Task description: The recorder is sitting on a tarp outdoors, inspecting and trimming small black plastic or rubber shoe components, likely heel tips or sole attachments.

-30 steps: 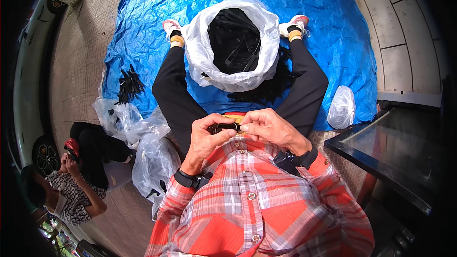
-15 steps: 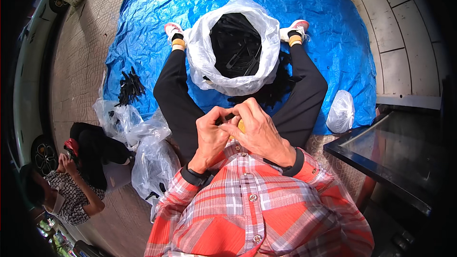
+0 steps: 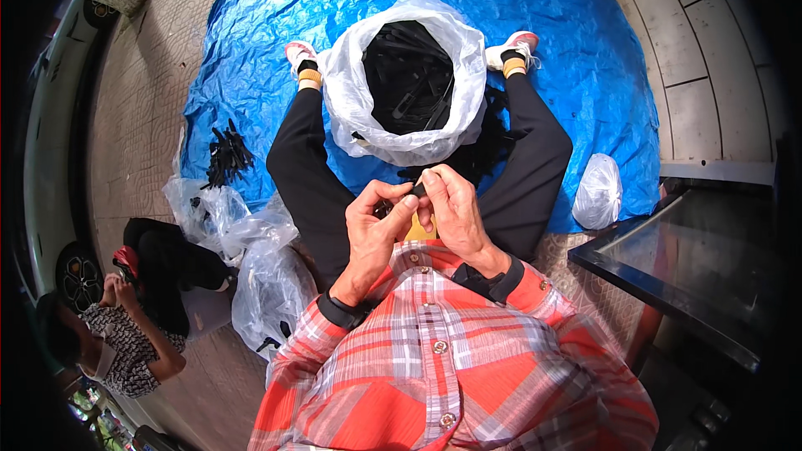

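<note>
Close in front of my chest, my left hand (image 3: 376,221) and my right hand (image 3: 454,210) meet over a small black strip-like piece (image 3: 418,190). Both hands pinch it between thumb and fingers; its exact kind is too small to tell. Beyond my hands, between my legs, stands a white plastic bag (image 3: 342,92) with its rim folded open. Many slim black pieces (image 3: 407,75) fill it. More black pieces (image 3: 484,150) lie on the blue tarp beside the bag, partly behind my right hand and leg.
The blue tarp (image 3: 251,50) spreads under my feet. A black pile (image 3: 227,156) and clear plastic bags (image 3: 271,284) lie left, a tied white bag (image 3: 598,192) right. A dark table (image 3: 668,259) stands at right; another person (image 3: 134,326) sits at left.
My hands have drawn slightly apart and turned, so the black piece between the fingertips now shows more. My right hand has shifted a little to the right.
</note>
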`<state>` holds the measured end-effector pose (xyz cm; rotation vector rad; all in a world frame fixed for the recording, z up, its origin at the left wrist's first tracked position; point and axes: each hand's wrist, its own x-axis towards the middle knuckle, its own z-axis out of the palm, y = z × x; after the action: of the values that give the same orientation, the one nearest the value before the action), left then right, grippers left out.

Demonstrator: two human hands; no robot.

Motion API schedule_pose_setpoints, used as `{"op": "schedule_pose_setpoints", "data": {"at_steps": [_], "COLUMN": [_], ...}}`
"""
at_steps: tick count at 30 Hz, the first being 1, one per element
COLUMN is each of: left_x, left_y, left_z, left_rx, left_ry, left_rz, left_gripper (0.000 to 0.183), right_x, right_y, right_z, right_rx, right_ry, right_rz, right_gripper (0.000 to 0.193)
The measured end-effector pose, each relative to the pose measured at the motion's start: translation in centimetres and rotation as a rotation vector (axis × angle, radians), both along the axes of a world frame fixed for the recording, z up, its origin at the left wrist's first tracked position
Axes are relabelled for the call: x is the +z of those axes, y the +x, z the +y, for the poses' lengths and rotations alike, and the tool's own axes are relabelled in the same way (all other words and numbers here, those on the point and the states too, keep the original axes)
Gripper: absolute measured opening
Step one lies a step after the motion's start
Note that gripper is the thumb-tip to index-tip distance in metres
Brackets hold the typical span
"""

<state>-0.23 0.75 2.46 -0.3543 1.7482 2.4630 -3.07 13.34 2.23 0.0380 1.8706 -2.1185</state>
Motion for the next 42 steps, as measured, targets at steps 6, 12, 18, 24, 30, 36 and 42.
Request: {"op": "schedule_pose_setpoints", "data": {"at_steps": [6,12,18,24,30,36,42], "left_x": [0.8,0.5,1.3,1.8,2.4,2.9,2.8], "left_y": [-0.2,0.0,0.0,0.1,0.2,0.3,0.5], "left_z": [0.1,-0.3,0.3,0.2,0.2,0.2,0.0], "left_rx": [0.003,-0.077,-0.012,0.006,-0.011,0.002,-0.001], "left_ry": [0.355,0.264,0.369,0.339,0.241,0.333,0.223], "left_rz": [-0.097,-0.175,-0.236,-0.229,-0.22,-0.245,-0.205], "left_gripper": [0.012,0.006,0.003,0.004,0.003,0.005,0.005], "right_x": [0.7,1.1,1.2,1.4,1.5,1.3,1.9], "right_y": [0.2,0.7,1.0,0.9,1.1,1.2,1.4], "right_z": [0.4,0.8,0.9,0.9,0.9,1.0,1.0], "right_rx": [0.022,0.034,0.034,0.032,0.033,0.046,0.051], "right_ry": [0.121,0.277,0.123,-0.048,-0.246,-0.279,-0.142], "right_rz": [0.114,0.323,0.128,0.002,-0.105,-0.119,-0.02], "right_gripper": [0.023,0.016,0.02,0.022,0.023,0.023,0.022]}}
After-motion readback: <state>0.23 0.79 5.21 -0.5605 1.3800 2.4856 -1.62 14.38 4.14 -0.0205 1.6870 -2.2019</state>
